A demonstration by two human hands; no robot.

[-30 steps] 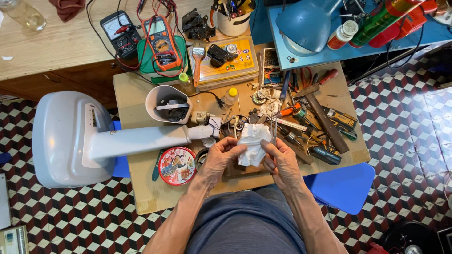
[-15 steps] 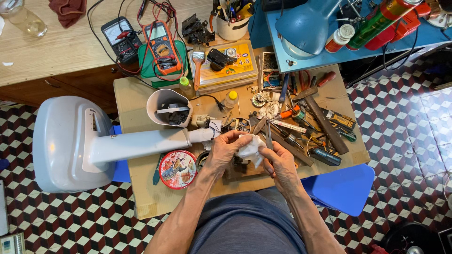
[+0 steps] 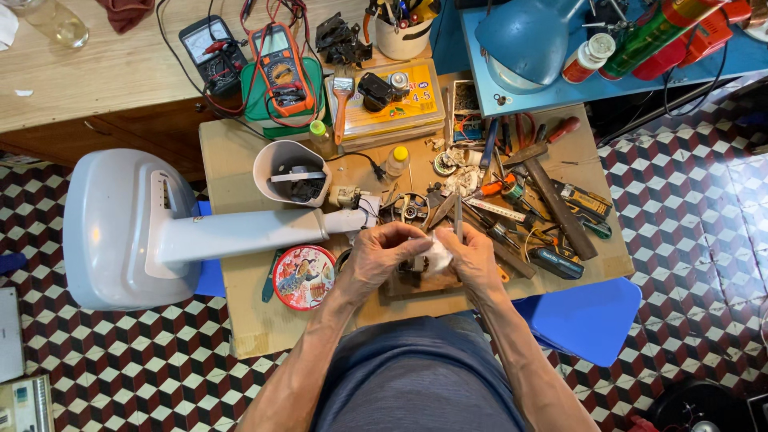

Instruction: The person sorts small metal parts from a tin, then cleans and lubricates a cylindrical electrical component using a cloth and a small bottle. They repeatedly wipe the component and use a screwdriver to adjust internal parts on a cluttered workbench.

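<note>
Since the earlier frames, both hands have lowered and closed together, bunching the crumpled white cloth (image 3: 437,254) into a smaller wad just above the near edge of the cluttered wooden workbench (image 3: 240,152). Left hand (image 3: 382,254) curls its fingers over the cloth's left side; right hand (image 3: 472,258) grips the right side, with a thin grey metal rod (image 3: 458,218) rising beside its fingers. Just left lies a round red decorated tin lid (image 3: 304,277). Beyond it, the pale grey fan base with long neck (image 3: 128,228) spans the bench edge. Scattered screwdrivers and hand tools (image 3: 544,216) lie to the right.
</note>
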